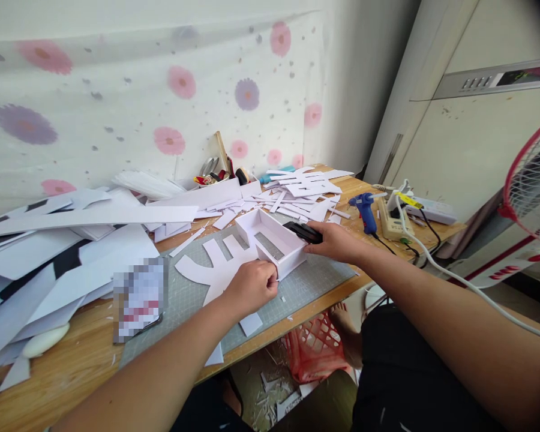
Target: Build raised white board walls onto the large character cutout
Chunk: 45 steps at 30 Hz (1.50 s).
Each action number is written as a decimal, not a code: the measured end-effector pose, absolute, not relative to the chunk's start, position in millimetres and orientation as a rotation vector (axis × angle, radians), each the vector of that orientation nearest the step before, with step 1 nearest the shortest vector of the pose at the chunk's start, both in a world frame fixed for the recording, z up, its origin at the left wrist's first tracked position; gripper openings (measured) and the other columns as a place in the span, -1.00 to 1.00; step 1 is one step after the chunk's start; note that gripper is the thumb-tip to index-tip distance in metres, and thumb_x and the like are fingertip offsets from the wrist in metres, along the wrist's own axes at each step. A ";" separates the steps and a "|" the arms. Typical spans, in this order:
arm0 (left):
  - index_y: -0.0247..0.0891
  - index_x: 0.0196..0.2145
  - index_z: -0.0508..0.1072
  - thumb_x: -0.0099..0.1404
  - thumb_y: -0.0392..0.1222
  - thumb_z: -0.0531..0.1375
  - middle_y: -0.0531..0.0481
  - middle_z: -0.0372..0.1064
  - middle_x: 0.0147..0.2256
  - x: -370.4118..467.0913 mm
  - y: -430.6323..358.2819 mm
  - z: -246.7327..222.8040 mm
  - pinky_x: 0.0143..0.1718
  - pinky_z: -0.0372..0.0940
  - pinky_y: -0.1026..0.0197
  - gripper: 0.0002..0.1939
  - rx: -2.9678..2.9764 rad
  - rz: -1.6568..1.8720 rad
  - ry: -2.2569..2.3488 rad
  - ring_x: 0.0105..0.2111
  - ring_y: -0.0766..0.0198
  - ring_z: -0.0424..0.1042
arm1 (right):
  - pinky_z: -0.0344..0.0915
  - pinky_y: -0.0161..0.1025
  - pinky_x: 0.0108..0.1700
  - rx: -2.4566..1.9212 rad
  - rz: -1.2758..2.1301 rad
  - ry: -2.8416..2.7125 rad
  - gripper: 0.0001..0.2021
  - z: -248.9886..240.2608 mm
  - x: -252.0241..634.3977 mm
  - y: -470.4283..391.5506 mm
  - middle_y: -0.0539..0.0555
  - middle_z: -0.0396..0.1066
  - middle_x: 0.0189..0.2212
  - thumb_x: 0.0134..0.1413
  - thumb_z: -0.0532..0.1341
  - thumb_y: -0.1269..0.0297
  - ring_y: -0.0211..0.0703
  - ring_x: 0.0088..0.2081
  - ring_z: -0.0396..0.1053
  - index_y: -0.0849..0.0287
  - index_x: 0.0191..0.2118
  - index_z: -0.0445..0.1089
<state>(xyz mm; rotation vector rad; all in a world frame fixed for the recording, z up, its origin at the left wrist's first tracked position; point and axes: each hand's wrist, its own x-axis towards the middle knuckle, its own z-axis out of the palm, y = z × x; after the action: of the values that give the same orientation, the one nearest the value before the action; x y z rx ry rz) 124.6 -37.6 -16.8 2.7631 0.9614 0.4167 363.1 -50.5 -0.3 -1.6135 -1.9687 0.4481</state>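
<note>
A shallow white foam-board box (292, 243) with an opening in its base stands on a grey cutting mat (157, 321). My left hand (255, 285) is closed at the box's near corner, its curled fingers against the wall. On the box's right side, my right hand (335, 241) grips a black tool (303, 231) that looks like a utility knife. The tool lies along the top of the wall; its blade cannot be made out. A flat white cut-out with curved prongs (213, 267) lies on the mat to the left of the box, partly behind my left hand.
White board sheets (85, 240) pile up at the left, near a phone (139, 300) with a blurred screen. Offcuts (310, 186) heap at the back. A blue glue gun (364, 211), power strip (393, 222) and white cable are at the right. Below sits a red basket (315, 348).
</note>
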 end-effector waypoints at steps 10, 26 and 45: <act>-0.26 -0.44 0.46 0.11 -0.22 0.23 0.01 0.42 -0.42 121.5 -38.8 -5.1 -0.32 0.21 0.22 -0.94 2.818 0.302 1.006 -0.35 0.22 0.37 | 0.20 -0.29 -0.33 -1.589 0.482 -1.978 -0.75 1.0 364.2 -49.9 -0.02 0.43 -0.39 -0.14 0.24 0.26 -0.16 -0.36 0.33 0.13 -0.23 0.40; -0.27 -0.53 0.45 0.17 -0.38 0.12 0.02 0.40 -0.48 121.2 -31.2 -7.8 -0.34 0.20 0.26 -0.82 2.817 0.337 0.829 -0.39 0.28 0.36 | 0.22 -0.30 -0.33 -1.599 0.525 -1.960 -0.73 0.4 365.5 -48.5 -0.03 0.44 -0.39 -0.13 0.25 0.26 -0.17 -0.36 0.34 0.13 -0.21 0.40; -0.12 -0.16 0.54 0.28 -0.34 0.10 0.00 0.54 -0.28 117.7 -59.0 11.8 -0.20 0.30 0.33 -0.72 2.435 0.042 0.183 -0.30 0.33 0.46 | 0.33 -0.25 -0.26 -1.543 0.761 -1.678 -0.71 -8.5 365.7 -29.7 -0.05 0.51 -0.42 -0.26 0.21 0.41 -0.11 -0.33 0.43 0.17 -0.28 0.48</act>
<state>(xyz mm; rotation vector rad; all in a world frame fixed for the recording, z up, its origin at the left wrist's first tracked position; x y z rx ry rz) 117.7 -59.0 11.8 2.4350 0.1829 0.0422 365.7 -29.7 -8.5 -1.5435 -1.6780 0.7610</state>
